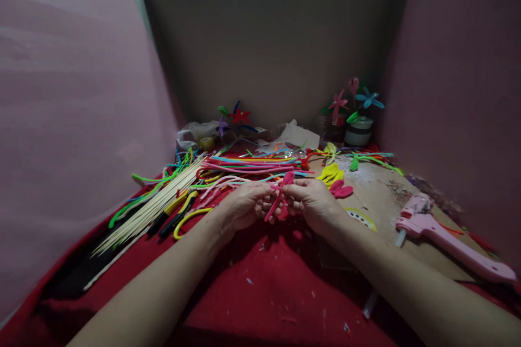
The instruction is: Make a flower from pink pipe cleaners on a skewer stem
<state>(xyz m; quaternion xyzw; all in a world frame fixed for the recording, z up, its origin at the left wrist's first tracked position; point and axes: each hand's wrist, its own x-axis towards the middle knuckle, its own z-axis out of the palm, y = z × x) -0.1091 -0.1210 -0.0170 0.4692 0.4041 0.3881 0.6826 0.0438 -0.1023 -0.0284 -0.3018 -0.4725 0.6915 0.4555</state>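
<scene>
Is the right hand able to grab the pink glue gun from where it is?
Probably yes. The pink glue gun lies in the open on the brown board, to the right of the right hand, with nothing between them. But that hand and the left hand are both holding a pink pipe cleaner.

A home craft corner: pipe cleaners [252, 165], a glue gun [443, 236] and finished flowers [354, 98] crowd the table.

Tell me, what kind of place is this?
Probably a home craft corner. Pipe cleaners lie heaped on the red cloth, a pink glue gun rests at the right, and finished flowers stand at the back wall.
</scene>
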